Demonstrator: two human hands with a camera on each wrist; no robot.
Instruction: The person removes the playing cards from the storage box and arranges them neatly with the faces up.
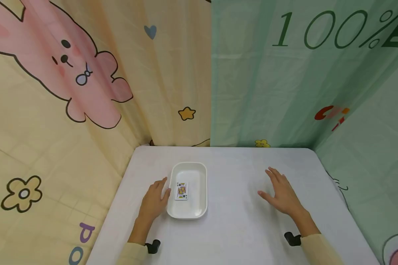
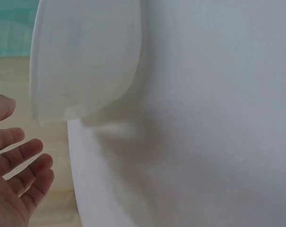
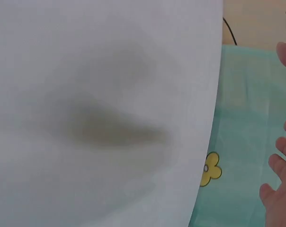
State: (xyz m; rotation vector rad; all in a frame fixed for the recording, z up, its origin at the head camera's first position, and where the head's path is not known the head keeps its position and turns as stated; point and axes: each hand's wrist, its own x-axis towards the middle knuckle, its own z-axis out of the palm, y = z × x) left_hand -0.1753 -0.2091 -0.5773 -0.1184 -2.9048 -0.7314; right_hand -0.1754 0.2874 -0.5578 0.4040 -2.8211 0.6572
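Note:
A white rectangular tray [image 1: 195,206] with rounded corners lies on the white table, left of the middle. Inside it, near its left wall, is a playing card [image 1: 181,191] face up, with a court figure and club marks; whether several are stacked I cannot tell. My left hand [image 1: 153,200] is just beside the tray's left rim, fingers loosely extended and holding nothing; the left wrist view shows its fingers [image 2: 27,165] apart from the tray [image 2: 86,56]. Over the table's right side hovers my right hand [image 1: 282,193], fingers spread, nothing in it; only part of it [image 3: 282,165] shows in the right wrist view.
The white table [image 1: 232,235] fills the lower middle. Behind and to the left hangs a yellow curtain [image 1: 172,73] with a pink rabbit print; a green curtain [image 1: 245,73] hangs behind and to the right. Both wrists carry black mounts [image 1: 292,239].

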